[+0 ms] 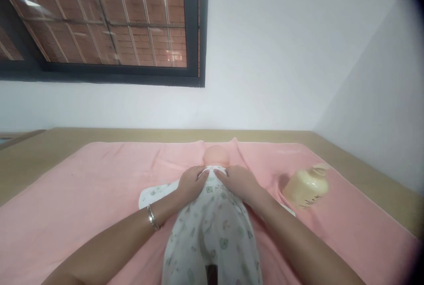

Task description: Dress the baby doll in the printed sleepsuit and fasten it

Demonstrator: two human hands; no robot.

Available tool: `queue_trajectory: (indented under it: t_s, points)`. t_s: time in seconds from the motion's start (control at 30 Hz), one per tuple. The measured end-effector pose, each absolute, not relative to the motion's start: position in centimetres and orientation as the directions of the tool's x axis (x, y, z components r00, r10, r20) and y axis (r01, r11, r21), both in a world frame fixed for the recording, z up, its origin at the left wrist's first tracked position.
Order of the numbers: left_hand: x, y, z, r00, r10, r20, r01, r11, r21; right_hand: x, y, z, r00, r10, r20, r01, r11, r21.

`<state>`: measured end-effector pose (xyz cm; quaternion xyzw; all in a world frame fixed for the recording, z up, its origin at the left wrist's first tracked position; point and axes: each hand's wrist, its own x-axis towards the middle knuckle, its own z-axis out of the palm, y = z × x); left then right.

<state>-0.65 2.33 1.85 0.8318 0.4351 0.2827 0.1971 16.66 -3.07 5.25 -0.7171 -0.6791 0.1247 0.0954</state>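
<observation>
A baby doll [216,156] lies on its back on a pink blanket [109,174], its rounded head pointing away from me. It is covered by a white baby garment [212,227] printed with small green animal figures. My left hand [193,183] is closed on the garment's neckline at the left, thumb on top. At the right of the neckline, my right hand [240,182] grips in the same way. Both thumbs point inward, a small gap apart. The other fingers are partly hidden. One sleeve spreads out flat on the left; the right sleeve is mostly behind my forearm.
A pale yellow bottle [306,188] with dark lettering sits tilted on the blanket at the right. The blanket covers a wooden surface [364,188] whose edges show around it. Behind are a white wall [265,55] and a dark-framed window [197,75] with bars.
</observation>
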Motion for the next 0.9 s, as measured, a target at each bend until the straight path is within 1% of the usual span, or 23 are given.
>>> queue_trajectory:
  t_s: [0.27,0.63,0.9]
  points:
    - [-0.68,2.32,1.75,0.455,0.839,0.297,0.606,-0.537,0.587,16.8,-2.77,4.57,0.026,1.0,0.005,0.96,-0.024,-0.278]
    - [-0.71,2.3,1.76,0.45,0.844,0.292,0.613,-0.529,0.587,16.58,-2.85,4.66,0.042,0.998,-0.036,0.962,-0.05,-0.268]
    - [-0.76,2.31,1.63,0.451,0.842,0.296,0.61,-0.533,0.586,16.66,-2.8,4.43,0.033,0.999,0.001,0.964,-0.031,-0.265]
